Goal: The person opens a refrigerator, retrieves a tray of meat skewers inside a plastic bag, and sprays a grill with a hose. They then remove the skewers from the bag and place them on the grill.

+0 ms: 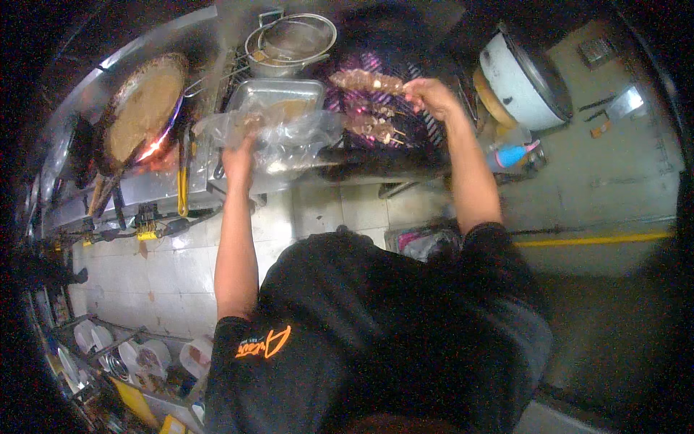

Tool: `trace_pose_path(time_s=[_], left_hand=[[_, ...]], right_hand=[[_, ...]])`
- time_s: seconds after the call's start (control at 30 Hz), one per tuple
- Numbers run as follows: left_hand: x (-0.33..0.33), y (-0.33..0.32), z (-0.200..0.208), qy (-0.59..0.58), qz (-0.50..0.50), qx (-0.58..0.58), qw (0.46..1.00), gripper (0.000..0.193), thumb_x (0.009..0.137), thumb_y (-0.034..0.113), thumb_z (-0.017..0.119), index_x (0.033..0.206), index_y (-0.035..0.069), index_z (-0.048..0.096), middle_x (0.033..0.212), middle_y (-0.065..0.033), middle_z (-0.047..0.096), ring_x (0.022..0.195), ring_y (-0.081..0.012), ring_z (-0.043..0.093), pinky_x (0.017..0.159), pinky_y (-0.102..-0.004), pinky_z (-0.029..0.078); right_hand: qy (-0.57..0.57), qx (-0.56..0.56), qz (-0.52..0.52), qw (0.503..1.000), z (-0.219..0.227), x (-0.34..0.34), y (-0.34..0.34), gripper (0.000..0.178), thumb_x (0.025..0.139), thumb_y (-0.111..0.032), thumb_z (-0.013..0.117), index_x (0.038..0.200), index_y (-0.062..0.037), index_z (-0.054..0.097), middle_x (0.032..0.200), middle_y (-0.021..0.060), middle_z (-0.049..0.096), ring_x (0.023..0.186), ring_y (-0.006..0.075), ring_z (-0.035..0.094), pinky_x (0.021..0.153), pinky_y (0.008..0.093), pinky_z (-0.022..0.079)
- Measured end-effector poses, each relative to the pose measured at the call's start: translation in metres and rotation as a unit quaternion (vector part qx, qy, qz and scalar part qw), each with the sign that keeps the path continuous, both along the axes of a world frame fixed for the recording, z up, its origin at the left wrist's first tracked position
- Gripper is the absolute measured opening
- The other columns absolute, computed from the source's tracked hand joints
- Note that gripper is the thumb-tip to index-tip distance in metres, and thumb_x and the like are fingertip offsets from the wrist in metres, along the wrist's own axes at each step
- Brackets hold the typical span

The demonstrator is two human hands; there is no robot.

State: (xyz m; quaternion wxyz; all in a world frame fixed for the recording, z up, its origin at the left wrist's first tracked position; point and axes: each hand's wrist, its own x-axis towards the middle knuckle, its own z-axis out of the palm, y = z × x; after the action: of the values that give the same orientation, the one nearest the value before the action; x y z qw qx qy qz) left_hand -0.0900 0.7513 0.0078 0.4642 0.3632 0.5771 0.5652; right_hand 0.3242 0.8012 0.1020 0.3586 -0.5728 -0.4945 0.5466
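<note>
My right hand [432, 98] is pinched on the end of a meat skewer [365, 81] and holds it level above the lit grill [428, 132]. Below it, several more meat skewers [370, 129] lie on the grate, their thin sticks pointing toward the right. My left hand [238, 160] grips a clear plastic bag [300, 134], which spreads out to the grill's left side and partly covers a metal tray [312, 88]. The bag's contents are too unclear to make out, and its film hides part of the left fingers.
A wide pan [147, 108] of brown liquid stands over flames at the left. Metal strainers [298, 40] rest behind the tray. To the grill's right are a large white pot [524, 83] and a blue bottle [510, 155]. Yellow-handled tongs [183, 188] hang at the counter's front edge.
</note>
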Motion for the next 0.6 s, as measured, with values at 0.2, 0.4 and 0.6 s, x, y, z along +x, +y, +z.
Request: trace_pose_path(time_s=[0.2,0.4,0.6], left_hand=[[0.004,-0.003,-0.005,0.051,0.075,-0.029,0.995,0.044,0.071,0.020,0.063,0.107,-0.002,0.051,0.103,-0.0104,0.055,0.092,-0.0194,0.051,0.079,-0.0287,0.038],[0.010,-0.004,-0.007,0.069,0.120,-0.068,0.988,0.044,0.070,0.023,0.063,0.104,-0.001,0.051,0.089,-0.0085,0.057,0.078,-0.0173,0.052,0.066,-0.0278,0.041],[0.026,-0.013,-0.012,0.013,0.197,-0.061,0.979,0.042,0.071,0.023,0.064,0.102,-0.001,0.047,0.084,-0.0073,0.056,0.066,-0.0136,0.050,0.053,-0.0250,0.039]], right_hand=[[0.105,-0.077,0.012,0.991,-0.056,0.029,0.057,0.012,0.076,-0.007,0.055,0.087,-0.0023,0.054,0.070,0.0045,0.057,0.054,0.0112,0.051,0.046,0.0252,0.042],[0.131,-0.116,0.001,0.985,-0.107,0.045,0.092,0.012,0.078,-0.003,0.050,0.089,0.0022,0.052,0.070,0.0052,0.053,0.048,0.0074,0.039,0.046,0.0217,0.034],[0.105,-0.152,0.022,0.983,-0.119,0.068,0.097,0.012,0.079,-0.006,0.051,0.088,0.0010,0.054,0.071,0.0058,0.054,0.051,0.0116,0.046,0.046,0.0216,0.038]])
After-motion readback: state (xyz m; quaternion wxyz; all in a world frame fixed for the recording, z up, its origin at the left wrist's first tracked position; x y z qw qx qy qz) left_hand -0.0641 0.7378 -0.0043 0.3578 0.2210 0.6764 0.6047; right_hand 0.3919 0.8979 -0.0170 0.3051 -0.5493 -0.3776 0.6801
